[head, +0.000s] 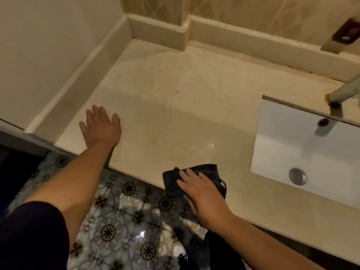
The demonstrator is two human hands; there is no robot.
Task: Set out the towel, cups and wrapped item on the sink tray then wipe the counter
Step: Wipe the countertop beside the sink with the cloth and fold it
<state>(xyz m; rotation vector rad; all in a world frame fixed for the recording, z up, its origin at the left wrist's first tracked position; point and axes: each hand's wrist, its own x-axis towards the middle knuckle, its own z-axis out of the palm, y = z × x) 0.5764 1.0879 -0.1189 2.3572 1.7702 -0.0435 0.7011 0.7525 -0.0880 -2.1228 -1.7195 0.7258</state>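
Observation:
A dark cloth [206, 172] lies at the front edge of the beige stone counter [175, 98]. My right hand [202, 193] lies flat on the cloth with its fingers spread, pressing it onto the counter. My left hand [101, 126] rests palm down near the counter's left front corner, fingers apart and holding nothing. No towel, cups, wrapped item or tray are in view.
A white sink basin [282, 145] with a metal drain [297, 176] is set into the counter at right, under a faucet spout [339, 93]. A raised backsplash ledge [253, 43] runs along the wall. A patterned tile floor [120, 217] lies below the counter edge.

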